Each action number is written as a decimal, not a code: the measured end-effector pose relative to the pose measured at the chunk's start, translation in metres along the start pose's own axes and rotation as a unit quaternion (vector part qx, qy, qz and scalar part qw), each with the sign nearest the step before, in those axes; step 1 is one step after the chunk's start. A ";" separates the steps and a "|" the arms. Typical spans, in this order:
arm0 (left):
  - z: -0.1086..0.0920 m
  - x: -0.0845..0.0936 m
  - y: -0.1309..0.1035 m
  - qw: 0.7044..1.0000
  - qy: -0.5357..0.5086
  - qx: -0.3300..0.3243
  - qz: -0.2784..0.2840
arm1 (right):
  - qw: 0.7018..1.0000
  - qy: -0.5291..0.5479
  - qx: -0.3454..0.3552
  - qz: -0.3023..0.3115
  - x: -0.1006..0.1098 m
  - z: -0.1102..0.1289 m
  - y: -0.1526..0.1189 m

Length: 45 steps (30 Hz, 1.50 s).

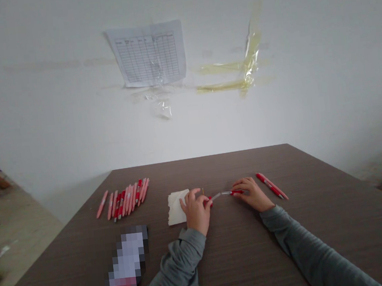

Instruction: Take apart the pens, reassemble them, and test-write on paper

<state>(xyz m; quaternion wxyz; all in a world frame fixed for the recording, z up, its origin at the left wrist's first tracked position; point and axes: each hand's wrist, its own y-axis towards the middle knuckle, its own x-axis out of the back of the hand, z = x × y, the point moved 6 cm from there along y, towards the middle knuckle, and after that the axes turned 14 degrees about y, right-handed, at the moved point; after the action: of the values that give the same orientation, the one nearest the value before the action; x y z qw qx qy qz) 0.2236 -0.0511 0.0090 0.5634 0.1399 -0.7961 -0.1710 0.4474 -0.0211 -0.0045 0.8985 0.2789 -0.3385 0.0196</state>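
Note:
My left hand [197, 211] is closed on a pen part with a red section [210, 201] and a clear, thin end [216, 196] pointing right. My right hand [254, 194] pinches another red pen part [237, 192], whose pale narrow end [226, 193] points left. The two ends come close together between the hands; whether they touch I cannot tell. A cream paper piece [175, 209] with a ragged edge lies beside and partly under my left hand. A thin yellowish sliver [203, 190] shows just behind the left fingers.
Several pink and red pens [126, 200] lie in a row at the left of the brown table [237, 256]. Two more pens [271, 185] rest right of my right hand. A blurred-out pale object [125, 268] sits at front left. The wall bears a taped printed sheet [149, 54].

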 end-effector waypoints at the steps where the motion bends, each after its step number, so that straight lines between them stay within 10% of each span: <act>1: 0.000 0.000 0.000 1.000 -0.002 -0.001 0.001 | 1.000 0.005 0.001 -0.001 0.000 0.001 0.000; 45: 0.004 -0.009 0.000 0.999 -0.028 0.007 0.021 | 0.997 0.067 0.043 -0.019 0.001 0.013 0.000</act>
<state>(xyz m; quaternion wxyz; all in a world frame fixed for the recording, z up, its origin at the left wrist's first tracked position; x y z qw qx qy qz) 0.2229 -0.0469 0.0003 0.5434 0.1218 -0.8156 -0.1572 0.4404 -0.0281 0.0046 0.9063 0.3218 -0.2715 0.0360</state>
